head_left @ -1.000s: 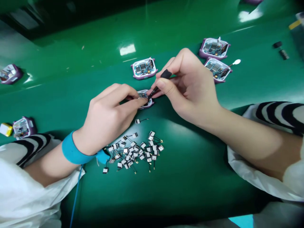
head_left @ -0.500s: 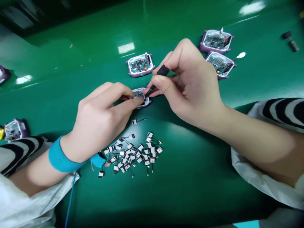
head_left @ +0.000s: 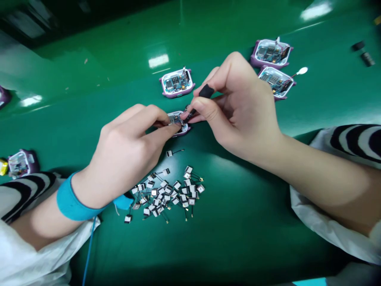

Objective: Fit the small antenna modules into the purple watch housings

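Note:
My left hand (head_left: 131,147), in a blue wrist strap (head_left: 79,198), is closed with thumb and fingertips on a small purple-and-white watch case (head_left: 185,131). Part of its circuit board shows between the fingers. In my right hand (head_left: 241,107) a slim black hand tool (head_left: 205,92) with a wider top end is pinched, its narrow end pointing down into the case. Where that tip meets the board, fingertips hide it. Below the hands lies a pile of small square antennas (head_left: 162,194) with short black leads; a single antenna (head_left: 169,153) lies apart, nearer the case.
Just beyond the hands sits another open watch case (head_left: 177,83). Two more cases (head_left: 272,53) (head_left: 275,81) stand behind my right hand, and one (head_left: 22,163) lies at far left beside a yellow piece (head_left: 3,167). A dark cylindrical object (head_left: 366,58) lies at far right. A blue cord (head_left: 88,254) hangs from the strap.
Hands, case and tool keep the same arrangement. The whole view has shifted very slightly; nothing has been taken up or let go.

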`<state>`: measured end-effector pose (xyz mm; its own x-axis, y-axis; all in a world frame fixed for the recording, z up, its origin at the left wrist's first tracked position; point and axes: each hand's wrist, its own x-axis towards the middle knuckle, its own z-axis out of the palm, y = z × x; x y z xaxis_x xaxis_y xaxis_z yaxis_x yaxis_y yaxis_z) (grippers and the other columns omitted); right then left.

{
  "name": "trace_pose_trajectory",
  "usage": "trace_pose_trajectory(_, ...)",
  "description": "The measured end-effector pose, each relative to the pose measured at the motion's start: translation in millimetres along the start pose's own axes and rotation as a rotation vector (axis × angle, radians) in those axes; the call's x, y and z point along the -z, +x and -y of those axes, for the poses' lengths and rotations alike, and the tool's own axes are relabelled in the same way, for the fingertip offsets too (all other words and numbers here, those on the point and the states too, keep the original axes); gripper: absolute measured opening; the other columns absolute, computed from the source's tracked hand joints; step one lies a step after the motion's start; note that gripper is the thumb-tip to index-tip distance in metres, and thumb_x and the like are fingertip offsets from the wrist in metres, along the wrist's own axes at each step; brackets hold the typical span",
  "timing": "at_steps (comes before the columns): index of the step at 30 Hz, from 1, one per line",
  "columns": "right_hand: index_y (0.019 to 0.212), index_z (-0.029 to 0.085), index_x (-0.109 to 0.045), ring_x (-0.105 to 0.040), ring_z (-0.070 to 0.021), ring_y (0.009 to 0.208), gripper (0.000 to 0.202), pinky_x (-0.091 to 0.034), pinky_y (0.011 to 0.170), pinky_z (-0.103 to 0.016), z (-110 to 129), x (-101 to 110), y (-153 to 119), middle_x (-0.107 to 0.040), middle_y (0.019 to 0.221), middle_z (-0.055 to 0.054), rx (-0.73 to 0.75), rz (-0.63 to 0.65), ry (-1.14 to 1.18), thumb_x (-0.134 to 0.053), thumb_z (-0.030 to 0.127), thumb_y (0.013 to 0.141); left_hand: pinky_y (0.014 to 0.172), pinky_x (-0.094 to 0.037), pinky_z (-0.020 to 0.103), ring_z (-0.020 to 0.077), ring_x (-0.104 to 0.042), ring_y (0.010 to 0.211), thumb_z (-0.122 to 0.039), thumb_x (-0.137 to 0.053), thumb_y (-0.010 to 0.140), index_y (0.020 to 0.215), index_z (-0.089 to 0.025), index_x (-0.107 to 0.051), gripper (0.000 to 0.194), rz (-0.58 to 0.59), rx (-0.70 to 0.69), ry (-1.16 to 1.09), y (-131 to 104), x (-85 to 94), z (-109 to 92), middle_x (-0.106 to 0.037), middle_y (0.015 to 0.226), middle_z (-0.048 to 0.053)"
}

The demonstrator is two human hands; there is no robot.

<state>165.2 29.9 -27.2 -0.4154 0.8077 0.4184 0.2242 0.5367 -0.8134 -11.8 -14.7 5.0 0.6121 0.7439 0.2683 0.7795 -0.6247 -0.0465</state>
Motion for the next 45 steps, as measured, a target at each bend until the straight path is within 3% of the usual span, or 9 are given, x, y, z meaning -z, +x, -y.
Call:
trace_pose_trajectory(24,0.071,0.023,-0.029,-0.054,-0.0086,0.072,0.025,-0.053,0.061,-0.022,-4.4,-1.0,0.9,-0.046,0.073,0.002,0.075,-0.028,-0.041,-0.044,0.037,0.084,0.056,-0.042,0.027,0.0148,-0.052,0.069,-0.021,-0.05,0.083,0.09,-0.022,-0.063,0.015,-0.035,-0.007,0.003,-1.0,-3.0,0.1,-0.06,0.081,0.003)
trace_pose_trajectory(33,0.071,0.022,-0.031,-0.055,-0.0085,0.072,0.026,-0.053,0.06,-0.021,-4.3,-0.9,1.3,-0.047,0.073,0.002,0.061,-0.033,-0.031,-0.045,0.039,0.084,0.055,-0.043,0.026,0.0154,-0.053,0.069,-0.02,-0.051,0.081,0.086,-0.019,-0.063,0.013,-0.075,-0.029,-0.004,0.0,-4.3,0.9,-0.06,0.08,0.005)
trace_pose_trajectory(45,0.073,0.022,-0.03,-0.056,-0.0075,0.068,0.024,-0.052,0.058,-0.02,-1.9,0.0,1.1,-0.046,0.076,0.002,0.012,0.009,0.005,-0.044,0.037,0.084,0.056,-0.042,0.027,0.0155,-0.053,0.071,-0.022,-0.047,0.084,0.09,-0.022,-0.062,0.016,-0.039,0.011,-0.013,-2.2,-5.7,-0.1,-0.059,0.083,0.004)
